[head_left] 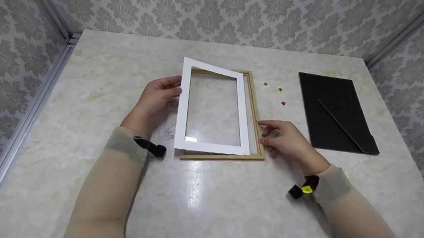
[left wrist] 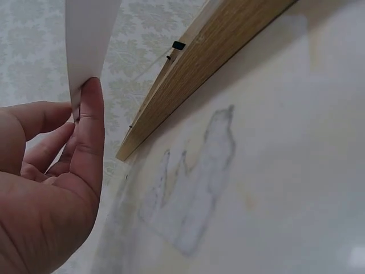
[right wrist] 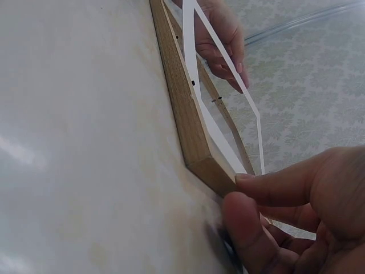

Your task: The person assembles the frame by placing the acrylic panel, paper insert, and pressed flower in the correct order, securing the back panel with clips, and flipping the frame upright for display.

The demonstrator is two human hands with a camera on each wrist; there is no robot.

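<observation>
A white mat (head_left: 243, 114) with a rectangular opening stands tilted over a light wooden picture frame (head_left: 257, 131) on the table. The mat's left edge is raised; its right side is down within the frame. My left hand (head_left: 154, 100) pinches that raised edge between thumb and fingers, and the left wrist view shows the fingertips (left wrist: 91, 94) against the mat. At the frame's right side, my right hand (head_left: 284, 139) touches the outer edge with index finger and thumb. The right wrist view shows these fingertips (right wrist: 242, 208) beside the frame, not clearly gripping it.
To the right lies a black backing board (head_left: 325, 89) with a narrow stand leg (head_left: 341, 126). Between board and frame are small pressed flowers (head_left: 280, 90) and a red one (head_left: 283, 103). A thin transparent piece with a jagged outline (left wrist: 194, 177) lies left of the frame.
</observation>
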